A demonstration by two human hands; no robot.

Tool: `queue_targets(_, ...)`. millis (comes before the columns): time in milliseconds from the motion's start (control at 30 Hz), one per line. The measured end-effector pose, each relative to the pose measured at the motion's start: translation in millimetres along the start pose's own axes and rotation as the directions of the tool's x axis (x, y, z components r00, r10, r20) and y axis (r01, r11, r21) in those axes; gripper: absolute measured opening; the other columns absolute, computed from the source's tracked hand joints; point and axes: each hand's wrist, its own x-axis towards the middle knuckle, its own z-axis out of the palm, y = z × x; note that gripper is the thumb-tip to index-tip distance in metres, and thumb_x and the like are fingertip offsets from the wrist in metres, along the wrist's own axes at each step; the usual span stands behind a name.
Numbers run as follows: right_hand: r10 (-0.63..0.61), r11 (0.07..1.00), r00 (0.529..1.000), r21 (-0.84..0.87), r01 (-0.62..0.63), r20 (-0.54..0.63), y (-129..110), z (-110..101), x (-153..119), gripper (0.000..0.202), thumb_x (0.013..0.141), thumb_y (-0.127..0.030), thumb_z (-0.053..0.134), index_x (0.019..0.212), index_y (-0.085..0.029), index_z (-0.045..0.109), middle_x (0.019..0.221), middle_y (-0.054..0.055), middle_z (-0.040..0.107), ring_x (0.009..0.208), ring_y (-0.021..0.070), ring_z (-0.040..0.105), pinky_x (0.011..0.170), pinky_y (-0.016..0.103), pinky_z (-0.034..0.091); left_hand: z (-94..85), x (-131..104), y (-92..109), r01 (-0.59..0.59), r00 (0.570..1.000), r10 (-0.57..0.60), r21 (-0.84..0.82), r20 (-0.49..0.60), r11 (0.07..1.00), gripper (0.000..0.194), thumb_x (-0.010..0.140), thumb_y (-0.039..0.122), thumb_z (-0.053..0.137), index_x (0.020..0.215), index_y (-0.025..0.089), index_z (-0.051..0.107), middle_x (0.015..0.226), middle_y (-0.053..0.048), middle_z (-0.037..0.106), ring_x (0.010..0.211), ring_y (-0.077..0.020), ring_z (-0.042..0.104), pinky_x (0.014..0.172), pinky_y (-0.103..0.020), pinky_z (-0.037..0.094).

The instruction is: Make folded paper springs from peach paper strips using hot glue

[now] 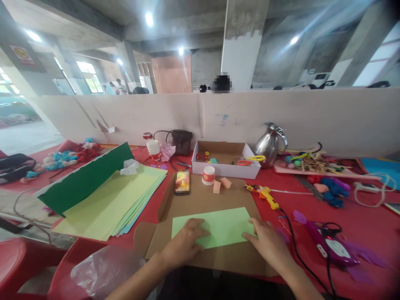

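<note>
A light green sheet of paper [223,225], long and narrow in shape, lies on a flattened brown cardboard piece [200,200]. My left hand [186,241] rests on the left part of the paper with its fingers spread. At the right edge of the sheet is my right hand [265,239], its thumb and forefinger apart and touching the paper. Beyond the paper, a paper cup [208,175] and small folded peach-coloured paper pieces [217,186] sit on the cardboard. A phone [182,183] with a lit screen stands to their left.
A yellow glue gun [265,198] lies right of the cardboard, its cord trailing toward a purple power strip [334,246]. Stacked coloured paper sheets [109,200] lie left. At the back are a white open box [225,168] holding scissors and a metal jug [269,146].
</note>
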Motion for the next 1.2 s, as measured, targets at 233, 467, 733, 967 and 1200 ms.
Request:
queue_targets(233, 0.045, 0.996, 0.999, 0.08, -0.046, 0.021, -1.9, -10.9, 0.8, 0.024, 0.077, -0.032, 0.064, 0.097, -0.019, 0.061, 0.09, 0.009, 0.069, 0.086, 0.027, 0.062, 0.072, 0.035, 0.043, -22.6, 23.0, -5.5, 0.202, 0.979, -0.205, 0.212, -0.004, 0.956, 0.11, 0.043, 0.048, 0.084, 0.14, 0.022, 0.04, 0.134, -0.016, 0.049, 0.125, -0.0409, 0.038, 0.102, -0.058, 0.029)
queue_targets(467, 0.107, 0.994, 0.994, -0.001, -0.107, 0.031, -6.6, -22.7, 16.2, 0.03, 0.077, -0.039, 0.065, 0.097, -0.017, 0.06, 0.097, 0.014, 0.066, 0.092, 0.0293, 0.062, 0.07, 0.033, 0.041, -31.4, 27.7, -2.0, 0.267, 0.962, -0.273, 0.191, 0.006, 0.945, 0.058, 0.05, 0.042, 0.081, 0.097, 0.018, 0.058, 0.113, -0.011, 0.056, 0.105, -0.0315, 0.053, 0.085, -0.037, 0.043)
queue_targets(733, 0.123, 0.97, 0.99, 0.203, -0.134, 0.064, 3.8, -21.7, 50.4, 0.014, 0.076, -0.031, 0.062, 0.079, -0.019, 0.057, 0.092, 0.01, 0.066, 0.089, 0.0243, 0.062, 0.068, 0.029, 0.04, -25.9, 29.0, 2.6, 0.306, 0.952, -0.298, 0.229, -0.068, 0.924, 0.072, 0.043, 0.042, 0.083, 0.105, 0.016, 0.055, 0.116, -0.015, 0.056, 0.113, -0.0366, 0.051, 0.09, -0.04, 0.039)
queue_targets(967, 0.105, 0.538, 0.994, 0.842, -0.033, -0.028, 15.8, -36.2, 64.3, 0.024, 0.077, -0.042, 0.06, 0.086, -0.021, 0.056, 0.083, 0.003, 0.067, 0.067, 0.0181, 0.062, 0.053, 0.026, 0.045, -25.7, 31.5, -4.3, 0.286, 0.955, -0.296, -0.349, 0.026, 0.892, 0.066, 0.059, 0.034, 0.075, 0.119, 0.016, 0.054, 0.093, -0.006, 0.069, 0.085, -0.0253, 0.064, 0.074, -0.034, 0.048)
queue_targets(1200, 0.312, 0.095, 0.949, 0.995, 0.025, -0.054, 13.5, -58.0, 76.5, 0.038, 0.066, -0.048, 0.074, 0.086, -0.021, 0.056, 0.084, 0.002, 0.068, 0.074, 0.0181, 0.064, 0.065, 0.028, 0.05, -27.9, 20.3, 11.4, 0.266, 0.963, -0.139, -0.759, 0.23, 0.594, 0.045, 0.071, 0.043, 0.07, 0.104, 0.013, 0.066, 0.097, -0.009, 0.071, 0.09, -0.0253, 0.066, 0.079, -0.035, 0.051)
